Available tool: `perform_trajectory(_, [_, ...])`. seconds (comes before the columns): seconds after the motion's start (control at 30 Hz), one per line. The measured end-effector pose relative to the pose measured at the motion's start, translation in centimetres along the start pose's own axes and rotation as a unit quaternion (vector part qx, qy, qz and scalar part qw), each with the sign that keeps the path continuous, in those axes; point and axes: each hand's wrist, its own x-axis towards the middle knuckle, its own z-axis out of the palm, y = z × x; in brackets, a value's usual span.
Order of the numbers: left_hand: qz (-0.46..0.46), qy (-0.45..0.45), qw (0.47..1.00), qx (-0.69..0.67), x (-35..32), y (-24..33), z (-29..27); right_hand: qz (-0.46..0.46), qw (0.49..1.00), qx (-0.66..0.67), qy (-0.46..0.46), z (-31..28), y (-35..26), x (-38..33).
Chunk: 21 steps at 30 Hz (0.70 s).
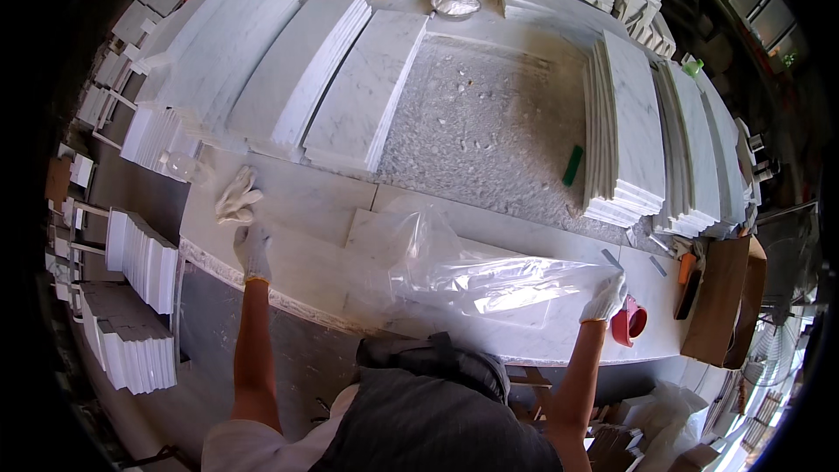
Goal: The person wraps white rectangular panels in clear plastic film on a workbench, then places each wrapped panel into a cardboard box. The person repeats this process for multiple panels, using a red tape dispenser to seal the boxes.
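A clear plastic sheet [472, 275] lies spread and crumpled over a white marble slab [306, 201] on the workbench. My right hand [605, 299], in a white glove, grips the right end of the sheet near the bench's front edge. My left hand [253, 250], also in a white glove, rests flat on the marble at the left, apart from the plastic. A spare pair of white gloves [237, 196] lies just beyond my left hand.
Stacks of marble tiles [625, 135] stand at the right and long marble slabs [288, 79] at the left around a rough grey bed [481, 122]. A green block [572, 164], a red cup [629, 322], a cardboard box [725, 297] and more tile stacks [131, 297] surround the bench.
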Motion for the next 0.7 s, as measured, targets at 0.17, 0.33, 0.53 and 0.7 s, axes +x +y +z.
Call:
perform_trajectory(0.17, [-0.057, -0.191, 0.973, 0.114, -9.4, -4.1, 5.9, -0.238, 0.844, -0.248, -0.413, 8.4, 0.6, -14.8])
perform_trajectory(0.33, [-0.076, -0.285, 0.948, 0.120, -14.0, -1.9, 9.3, -0.320, 0.453, -0.596, -0.581, 11.2, 4.2, -24.2])
perform_trajectory(0.53, [0.000, -0.082, 0.987, -0.136, -2.7, -1.7, -0.7, -0.265, 0.614, -0.479, -0.568, 15.3, 7.2, -19.0])
perform_trajectory(0.7, [0.025, 0.271, 0.952, -0.140, 6.3, 2.9, -12.9, -0.182, 0.775, -0.497, -0.345, 19.4, 8.9, -10.4])
